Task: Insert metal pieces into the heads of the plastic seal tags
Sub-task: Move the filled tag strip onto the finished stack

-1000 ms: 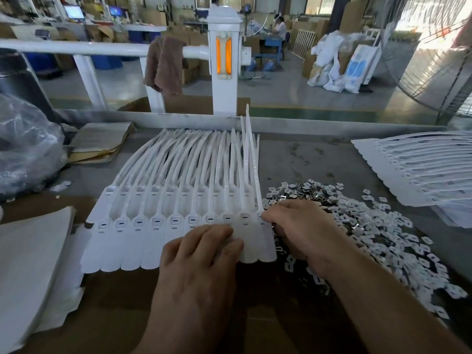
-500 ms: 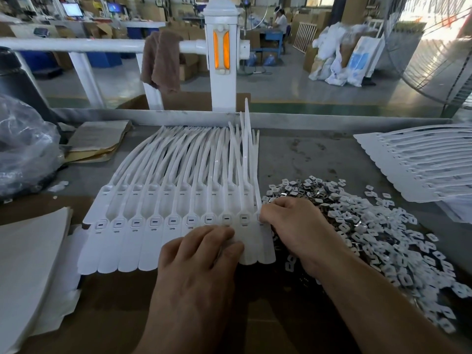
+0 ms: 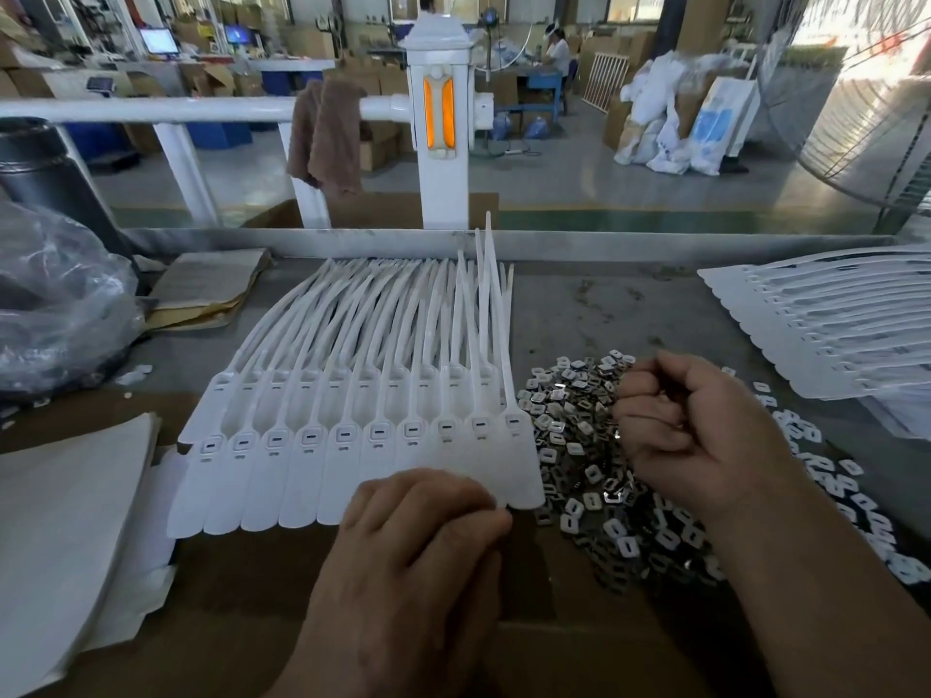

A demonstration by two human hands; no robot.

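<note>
Left hand [image 3: 423,541] lies flat, fingers loose, pressing the near flat ends of the white seal tags [image 3: 352,445] onto the desk [image 3: 604,304]. Right hand [image 3: 700,435] is curled over the pile of metal pieces [image 3: 574,440] just right of the tags (can't tell if it's pinching one). Brown towel [image 3: 327,133] hangs on the rail behind.

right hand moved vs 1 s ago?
Yes. The right hand left the rightmost tag head and shifted right, over the pile of metal pieces.
</note>
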